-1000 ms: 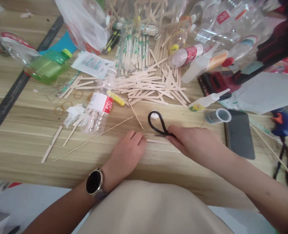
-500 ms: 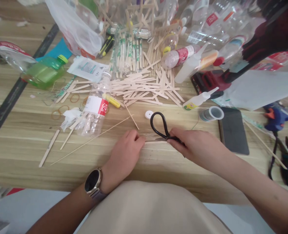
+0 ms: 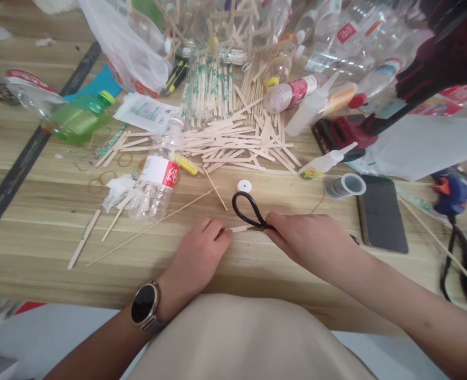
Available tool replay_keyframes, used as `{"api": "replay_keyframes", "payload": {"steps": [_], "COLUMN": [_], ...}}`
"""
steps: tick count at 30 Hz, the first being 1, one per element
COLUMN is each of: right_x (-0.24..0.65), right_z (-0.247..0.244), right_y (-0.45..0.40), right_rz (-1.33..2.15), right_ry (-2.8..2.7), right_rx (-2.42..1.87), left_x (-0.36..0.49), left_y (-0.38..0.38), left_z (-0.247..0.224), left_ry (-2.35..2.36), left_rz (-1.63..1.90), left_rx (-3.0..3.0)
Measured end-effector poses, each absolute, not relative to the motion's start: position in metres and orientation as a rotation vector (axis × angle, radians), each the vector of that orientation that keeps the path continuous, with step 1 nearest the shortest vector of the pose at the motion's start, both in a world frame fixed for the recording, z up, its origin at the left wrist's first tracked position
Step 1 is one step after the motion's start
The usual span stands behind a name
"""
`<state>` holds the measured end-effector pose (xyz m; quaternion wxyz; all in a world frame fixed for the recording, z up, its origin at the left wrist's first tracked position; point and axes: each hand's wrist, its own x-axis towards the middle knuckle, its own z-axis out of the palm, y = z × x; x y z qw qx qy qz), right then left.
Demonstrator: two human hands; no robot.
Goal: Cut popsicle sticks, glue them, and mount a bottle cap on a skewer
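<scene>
My left hand [image 3: 201,253], with a watch on its wrist, pinches the left end of a flat wooden stick [image 3: 239,229] just above the table. My right hand [image 3: 304,235] is closed around black-handled scissors [image 3: 248,208]; one handle loop rises above the fingers, and the rest is mostly hidden by the hand. The visible metal by the fingers touches or overlaps the stick's right part. A round white disc [image 3: 244,186] lies just behind the scissors.
A clear bottle [image 3: 156,171] holding sticks lies left. Behind is a pile of wooden sticks [image 3: 233,140]. Rightward are a glue bottle [image 3: 324,162], a spool [image 3: 346,185], a phone [image 3: 382,214] and a red and black power tool [image 3: 348,132].
My right hand and the scissors have moved slightly left, nearer my left hand. More of the stick's pale surface shows between the hands. The view has shifted a little.
</scene>
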<state>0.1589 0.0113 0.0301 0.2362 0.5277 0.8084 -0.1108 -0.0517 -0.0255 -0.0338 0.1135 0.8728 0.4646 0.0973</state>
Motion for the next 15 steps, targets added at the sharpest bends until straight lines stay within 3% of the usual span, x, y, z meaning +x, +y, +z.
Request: {"api": "replay_keyframes", "payload": {"steps": [15], "right_x": [0.146], "right_z": [0.036], "right_y": [0.014], "right_rz": [-0.127], "right_ry": [2.260], "right_rx": [1.263], "left_x": [-0.049], "left_y": [-0.027], "left_z": [-0.033], "left_ry": [1.399], "left_rz": [0.216], "left_rx": [2.626]}}
